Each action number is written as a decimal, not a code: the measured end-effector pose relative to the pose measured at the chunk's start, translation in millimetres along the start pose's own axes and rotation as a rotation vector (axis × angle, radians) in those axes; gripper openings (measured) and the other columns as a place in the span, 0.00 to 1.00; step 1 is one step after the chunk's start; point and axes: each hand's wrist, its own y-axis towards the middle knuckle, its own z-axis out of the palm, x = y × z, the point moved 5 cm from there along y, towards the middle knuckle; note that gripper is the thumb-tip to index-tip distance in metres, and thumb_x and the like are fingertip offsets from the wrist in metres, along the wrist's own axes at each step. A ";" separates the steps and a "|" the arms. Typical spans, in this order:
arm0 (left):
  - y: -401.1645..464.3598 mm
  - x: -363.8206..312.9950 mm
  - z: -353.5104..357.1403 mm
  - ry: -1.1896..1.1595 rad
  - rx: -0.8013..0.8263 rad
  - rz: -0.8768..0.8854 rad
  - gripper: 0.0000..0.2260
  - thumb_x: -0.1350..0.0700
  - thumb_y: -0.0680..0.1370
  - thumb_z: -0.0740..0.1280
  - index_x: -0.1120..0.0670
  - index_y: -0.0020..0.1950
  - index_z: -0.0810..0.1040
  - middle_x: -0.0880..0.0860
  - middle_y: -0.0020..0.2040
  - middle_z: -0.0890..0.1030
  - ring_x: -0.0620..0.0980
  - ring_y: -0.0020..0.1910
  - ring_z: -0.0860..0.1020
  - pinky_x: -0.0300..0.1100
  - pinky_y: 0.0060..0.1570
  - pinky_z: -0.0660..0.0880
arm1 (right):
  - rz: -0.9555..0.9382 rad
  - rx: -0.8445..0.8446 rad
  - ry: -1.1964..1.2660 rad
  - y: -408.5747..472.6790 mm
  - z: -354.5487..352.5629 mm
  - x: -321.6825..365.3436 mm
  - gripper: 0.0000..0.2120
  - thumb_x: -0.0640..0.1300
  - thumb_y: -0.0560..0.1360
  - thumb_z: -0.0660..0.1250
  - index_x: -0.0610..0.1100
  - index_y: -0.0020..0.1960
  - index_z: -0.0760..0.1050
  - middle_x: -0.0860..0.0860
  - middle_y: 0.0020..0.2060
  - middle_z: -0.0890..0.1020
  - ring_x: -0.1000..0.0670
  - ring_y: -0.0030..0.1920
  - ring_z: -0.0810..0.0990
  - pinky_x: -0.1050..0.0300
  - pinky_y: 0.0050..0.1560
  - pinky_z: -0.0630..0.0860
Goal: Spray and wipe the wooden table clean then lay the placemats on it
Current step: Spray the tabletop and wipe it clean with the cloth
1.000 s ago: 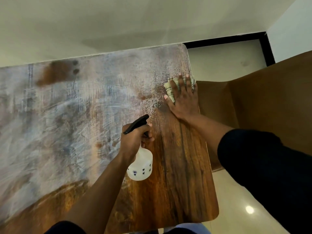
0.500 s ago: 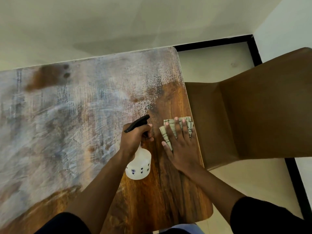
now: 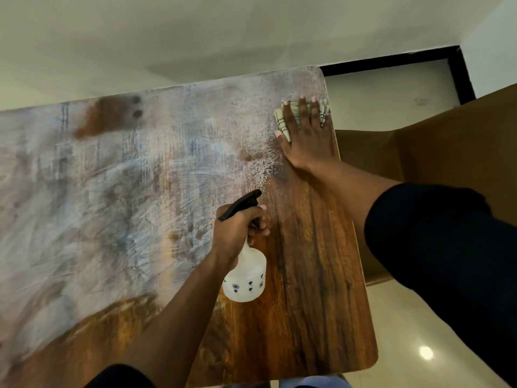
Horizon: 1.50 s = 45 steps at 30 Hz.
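Observation:
The wooden table fills the view; a whitish film covers most of its left and far parts, while the right near strip shows bare brown grain. My left hand grips the neck of a white spray bottle with a black trigger head, held just above the table. My right hand lies flat with straight fingers, pressing a folded checked cloth onto the table near its far right corner. No placemats are in view.
A brown chair stands against the table's right edge. Behind the table runs a pale wall. A glossy tiled floor with a black skirting line lies to the right.
My right hand has pushed the cloth away from me along the right edge, from beside the bottle up to the far right corner. The left hand and bottle have stayed put.

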 end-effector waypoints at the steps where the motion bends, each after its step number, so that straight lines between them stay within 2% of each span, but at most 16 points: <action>1: -0.3 -1.7 -0.1 -0.001 -0.003 0.003 0.09 0.61 0.80 0.72 0.61 0.40 0.82 0.60 0.35 0.81 0.62 0.37 0.84 0.39 0.24 0.67 | -0.006 -0.009 -0.004 -5.0 0.2 1.1 0.37 0.67 0.84 0.44 0.53 0.85 0.35 0.43 0.84 0.38 0.36 0.83 0.37 0.28 0.79 0.44; 4: -0.2 -10.0 2.1 -0.014 -0.008 0.014 0.10 0.62 0.79 0.72 0.58 0.38 0.84 0.61 0.35 0.80 0.63 0.38 0.83 0.40 0.23 0.67 | -0.038 -0.034 -0.005 -35.4 8.4 5.7 0.36 0.67 0.84 0.42 0.52 0.85 0.35 0.43 0.84 0.37 0.37 0.83 0.36 0.28 0.80 0.43; 7: 1.2 -18.6 7.0 -0.051 0.006 0.036 0.19 0.63 0.80 0.71 0.44 0.34 0.87 0.59 0.33 0.80 0.61 0.36 0.83 0.41 0.24 0.68 | -0.068 -0.084 -0.001 -80.4 21.4 11.3 0.36 0.67 0.84 0.43 0.52 0.85 0.36 0.43 0.84 0.37 0.39 0.84 0.37 0.29 0.80 0.44; 10: 5.9 -25.4 13.3 -0.077 0.025 0.048 0.24 0.63 0.81 0.69 0.39 0.31 0.86 0.58 0.33 0.79 0.60 0.35 0.81 0.46 0.28 0.69 | -0.084 -0.103 0.021 -118.5 37.8 14.0 0.35 0.65 0.84 0.45 0.52 0.86 0.39 0.44 0.84 0.38 0.41 0.84 0.38 0.31 0.80 0.47; 12: 11.1 -28.8 14.3 -0.083 0.015 0.051 0.22 0.62 0.81 0.69 0.39 0.34 0.87 0.57 0.33 0.79 0.61 0.35 0.81 0.48 0.30 0.69 | -0.095 -0.097 0.026 -125.3 42.3 13.5 0.35 0.65 0.84 0.43 0.52 0.86 0.40 0.44 0.84 0.39 0.41 0.84 0.38 0.31 0.80 0.47; 15: 24.0 -31.7 12.1 -0.111 -0.002 0.050 0.17 0.63 0.82 0.68 0.41 0.59 0.84 0.57 0.33 0.80 0.59 0.34 0.82 0.46 0.27 0.71 | -0.062 -0.089 0.010 -99.1 37.2 5.7 0.35 0.66 0.83 0.40 0.52 0.86 0.40 0.43 0.84 0.39 0.41 0.84 0.38 0.31 0.80 0.46; 16: 28.1 -32.7 11.9 -0.118 -0.008 0.037 0.18 0.63 0.81 0.68 0.40 0.60 0.82 0.58 0.33 0.80 0.59 0.35 0.82 0.45 0.27 0.72 | -0.034 -0.089 0.011 -83.6 33.3 0.8 0.36 0.67 0.83 0.40 0.51 0.85 0.39 0.43 0.84 0.39 0.40 0.84 0.38 0.31 0.80 0.45; 19: 42.7 -35.5 7.9 -0.150 -0.052 0.008 0.17 0.65 0.78 0.68 0.43 0.55 0.84 0.59 0.32 0.79 0.60 0.34 0.81 0.47 0.31 0.73 | 0.063 -0.065 0.057 -33.2 17.2 -17.4 0.36 0.67 0.84 0.44 0.52 0.85 0.36 0.42 0.84 0.37 0.38 0.83 0.36 0.30 0.80 0.41; 22: 53.2 -44.7 7.3 -0.165 -0.059 0.003 0.13 0.65 0.76 0.67 0.49 0.51 0.86 0.57 0.31 0.78 0.56 0.29 0.81 0.56 0.42 0.74 | 0.112 -0.059 0.054 -7.6 7.6 -30.0 0.36 0.66 0.84 0.45 0.53 0.85 0.36 0.43 0.84 0.36 0.38 0.83 0.34 0.31 0.80 0.41; 26: 62.9 -67.3 4.8 -0.136 -0.056 0.033 0.14 0.66 0.77 0.67 0.46 0.48 0.84 0.55 0.31 0.78 0.57 0.31 0.79 0.46 0.29 0.70 | 0.085 -0.120 0.045 -28.6 15.1 -22.9 0.36 0.66 0.84 0.43 0.51 0.85 0.38 0.42 0.84 0.38 0.38 0.83 0.37 0.29 0.80 0.44; 30: 72.2 -83.2 9.1 -0.091 -0.063 0.030 0.19 0.66 0.76 0.66 0.48 0.61 0.85 0.55 0.32 0.74 0.52 0.27 0.73 0.40 0.24 0.69 | 0.043 -0.169 0.063 -100.7 29.3 -7.8 0.34 0.63 0.86 0.44 0.49 0.86 0.40 0.41 0.84 0.39 0.39 0.84 0.37 0.30 0.80 0.46; 34: 78.5 -92.7 12.2 -0.008 -0.057 0.023 0.09 0.65 0.76 0.68 0.54 0.48 0.85 0.55 0.28 0.77 0.57 0.30 0.79 0.39 0.23 0.69 | 0.064 -0.155 0.031 -145.6 43.5 2.2 0.34 0.63 0.86 0.47 0.50 0.86 0.39 0.41 0.84 0.39 0.41 0.84 0.36 0.33 0.81 0.46; 37: 85.0 -94.0 10.8 0.024 -0.041 0.020 0.08 0.63 0.77 0.68 0.54 0.49 0.85 0.58 0.31 0.80 0.58 0.31 0.83 0.40 0.23 0.70 | 0.043 -0.149 0.044 -124.2 39.6 -2.7 0.34 0.64 0.86 0.45 0.50 0.86 0.39 0.42 0.84 0.38 0.41 0.84 0.35 0.33 0.81 0.45; 41: 88.9 -94.2 7.0 0.006 -0.072 0.014 0.05 0.63 0.77 0.69 0.62 0.48 0.84 0.59 0.33 0.79 0.59 0.31 0.81 0.40 0.23 0.70 | 0.066 -0.141 0.052 -57.2 25.4 -18.5 0.36 0.66 0.84 0.40 0.50 0.86 0.39 0.41 0.84 0.39 0.39 0.84 0.37 0.30 0.80 0.45; 43: 89.7 -96.7 5.8 -0.032 -0.072 0.033 0.09 0.64 0.76 0.68 0.56 0.51 0.86 0.58 0.33 0.77 0.56 0.29 0.78 0.41 0.24 0.71 | 0.086 -0.136 0.047 -22.8 15.7 -25.3 0.36 0.66 0.83 0.43 0.50 0.86 0.40 0.41 0.84 0.40 0.38 0.84 0.39 0.30 0.80 0.45; 45: 90.0 -99.7 4.3 -0.080 -0.055 0.022 0.12 0.64 0.77 0.67 0.49 0.48 0.85 0.56 0.32 0.76 0.54 0.28 0.76 0.41 0.25 0.71 | 0.094 -0.122 0.040 6.1 4.9 -30.0 0.37 0.66 0.83 0.44 0.51 0.86 0.40 0.41 0.84 0.40 0.38 0.84 0.39 0.31 0.81 0.44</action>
